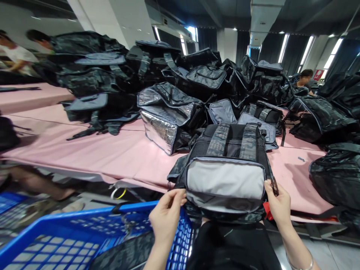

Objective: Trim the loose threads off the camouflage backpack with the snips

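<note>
Head view: over near edge of bench (112, 157), pinches opposite sides of backpack (234, 150) with left hand (168, 210) and right hand (281, 206), spaced apart; shows pale-lined compartment (225, 182) opened, apparently not yet closed.

Backpack (225, 168): was black, with shoulder straps (249, 142) in grey camouflage and lining (226, 182) in pale grey. Desk covering (112, 153): was pink. Basket (81, 220): was bright blue. Foil-sided bag (159, 131): showed silver.
</note>
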Action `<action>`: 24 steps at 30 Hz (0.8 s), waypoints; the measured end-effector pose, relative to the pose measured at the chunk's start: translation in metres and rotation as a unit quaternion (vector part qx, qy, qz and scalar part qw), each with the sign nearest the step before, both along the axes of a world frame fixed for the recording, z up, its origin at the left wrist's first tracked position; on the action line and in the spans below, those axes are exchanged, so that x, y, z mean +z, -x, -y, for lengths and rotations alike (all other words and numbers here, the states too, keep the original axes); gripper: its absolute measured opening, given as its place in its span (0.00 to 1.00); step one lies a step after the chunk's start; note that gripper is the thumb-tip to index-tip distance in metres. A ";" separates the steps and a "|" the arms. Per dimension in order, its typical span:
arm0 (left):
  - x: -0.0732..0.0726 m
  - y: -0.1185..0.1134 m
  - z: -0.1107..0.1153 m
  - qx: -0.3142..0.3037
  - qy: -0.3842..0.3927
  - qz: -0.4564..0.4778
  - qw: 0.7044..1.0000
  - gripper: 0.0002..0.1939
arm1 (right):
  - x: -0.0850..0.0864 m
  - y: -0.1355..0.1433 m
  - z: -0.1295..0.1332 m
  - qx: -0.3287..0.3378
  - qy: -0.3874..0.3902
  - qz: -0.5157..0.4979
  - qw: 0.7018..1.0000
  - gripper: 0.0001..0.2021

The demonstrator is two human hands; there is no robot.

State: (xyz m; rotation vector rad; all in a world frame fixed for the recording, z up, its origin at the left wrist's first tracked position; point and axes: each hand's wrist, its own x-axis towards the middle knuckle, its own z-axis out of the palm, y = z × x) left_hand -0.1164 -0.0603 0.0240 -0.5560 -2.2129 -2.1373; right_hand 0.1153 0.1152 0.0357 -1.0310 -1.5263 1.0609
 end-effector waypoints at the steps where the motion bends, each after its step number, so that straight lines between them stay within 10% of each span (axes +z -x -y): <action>1: -0.005 -0.004 -0.002 0.004 0.011 -0.013 1.000 0.18 | 0.000 0.000 0.001 -0.002 0.002 0.001 1.000 0.21; 10: -0.014 -0.014 -0.007 0.037 0.088 -0.152 0.984 0.12 | 0.000 -0.002 0.004 0.006 0.002 0.007 1.000 0.21; 17: -0.016 -0.026 0.007 -0.013 -0.082 -0.030 0.996 0.10 | 0.001 -0.003 0.004 0.009 -0.003 0.023 1.000 0.21; 24: -0.007 -0.035 0.015 -0.017 -0.094 -0.015 0.995 0.11 | 0.001 -0.004 0.005 0.007 -0.016 0.029 0.999 0.20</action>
